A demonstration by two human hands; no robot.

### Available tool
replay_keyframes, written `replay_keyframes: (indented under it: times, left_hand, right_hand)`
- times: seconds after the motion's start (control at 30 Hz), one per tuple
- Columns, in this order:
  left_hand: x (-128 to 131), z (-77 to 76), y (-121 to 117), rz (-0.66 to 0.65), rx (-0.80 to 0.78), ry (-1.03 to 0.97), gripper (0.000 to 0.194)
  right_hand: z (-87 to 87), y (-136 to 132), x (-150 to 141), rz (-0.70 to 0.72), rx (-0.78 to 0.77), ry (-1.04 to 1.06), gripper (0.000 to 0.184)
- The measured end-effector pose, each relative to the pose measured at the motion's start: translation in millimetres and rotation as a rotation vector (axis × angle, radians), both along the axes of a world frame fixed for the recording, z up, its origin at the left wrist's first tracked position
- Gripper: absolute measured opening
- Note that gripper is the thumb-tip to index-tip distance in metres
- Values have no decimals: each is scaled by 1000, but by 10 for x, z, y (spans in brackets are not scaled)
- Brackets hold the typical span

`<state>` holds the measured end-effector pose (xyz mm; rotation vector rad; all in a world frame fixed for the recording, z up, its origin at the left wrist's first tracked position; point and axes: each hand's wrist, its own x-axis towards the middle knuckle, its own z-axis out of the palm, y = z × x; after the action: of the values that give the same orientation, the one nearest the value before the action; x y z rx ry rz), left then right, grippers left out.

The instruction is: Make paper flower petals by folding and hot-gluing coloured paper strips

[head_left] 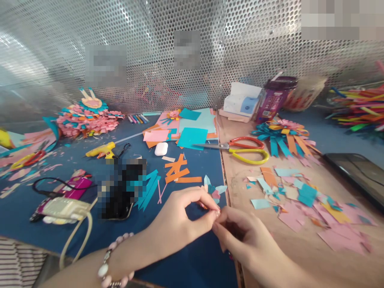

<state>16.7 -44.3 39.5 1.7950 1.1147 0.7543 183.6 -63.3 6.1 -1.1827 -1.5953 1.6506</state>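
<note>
Head view, left hand [186, 218] and right hand [244, 236] pinched shut, fingertips together, any item held unclear, near blue-and-pink paper petals [214, 189], red-and-yellow-handled metal scissors [224, 147] beyond.

A craft workspace: paper strips [177, 170], 2 pairs of scissors [243, 149] and a glue gun [102, 151].

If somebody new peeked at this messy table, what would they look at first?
Probably the big scissors with red and yellow handles, lying just beyond the two hands, the left hand and right hand. Next might come the frilly pink paper pile at the back left. The bright bundle of colourful strips at the far right would pop out too.
</note>
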Motion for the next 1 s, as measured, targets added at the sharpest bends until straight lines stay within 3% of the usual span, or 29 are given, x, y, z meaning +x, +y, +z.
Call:
replay_keyframes:
  times: [0.47,1.0]
  left_hand:
    - [9,9,3,6,-93,-54,10]
    - [14,7,3,-1,-63,-16,6]
  right_hand:
    - [3,6,1,-3,25,-25,29]
    - [25,-4,-13,-14,39,-49,30]
